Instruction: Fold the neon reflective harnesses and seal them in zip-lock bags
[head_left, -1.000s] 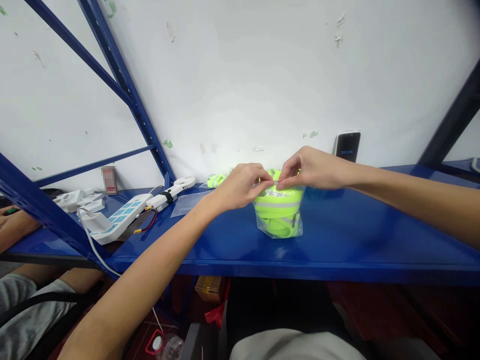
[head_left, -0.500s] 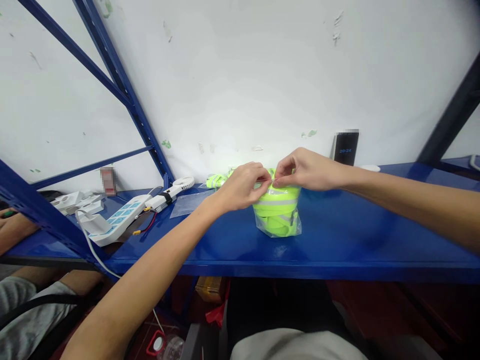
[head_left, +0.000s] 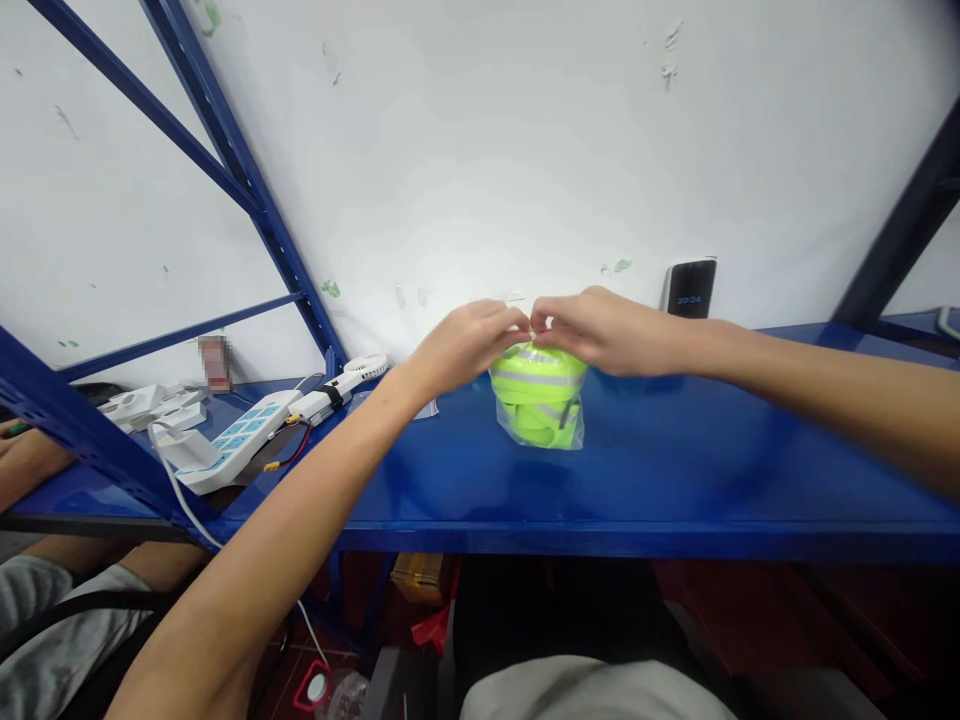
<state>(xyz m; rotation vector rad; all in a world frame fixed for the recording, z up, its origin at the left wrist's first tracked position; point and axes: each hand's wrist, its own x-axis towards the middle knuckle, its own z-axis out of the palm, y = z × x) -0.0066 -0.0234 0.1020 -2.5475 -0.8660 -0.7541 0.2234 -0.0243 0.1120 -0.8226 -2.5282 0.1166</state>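
My left grip (head_left: 517,328) and right grip (head_left: 541,325): fingertips pinched closed on the top edge of the clear bag (head_left: 540,400). Bag, neon-yellow strap (head_left: 536,393) inside, hangs directly below both, over the desk (head_left: 675,450).

Even, cool light fills the upper scene, brightest on the white wall (head_left: 450,180) just above the centre, while the space under the blue tabletop (head_left: 712,450) sinks into near-black at 6 o'clock and the far corner at 1 to 2 o'clock darkens; the lamp itself is out of view. Soft, cloudy reflections lie on the glossy tabletop, and small highlights glint on the clear bag (head_left: 538,395) near the centre. Wide-angle stretch splays the posts at 10 and 2 o'clock, fine detail looks slightly smeared, and a pixelated patch shows at 9 o'clock.
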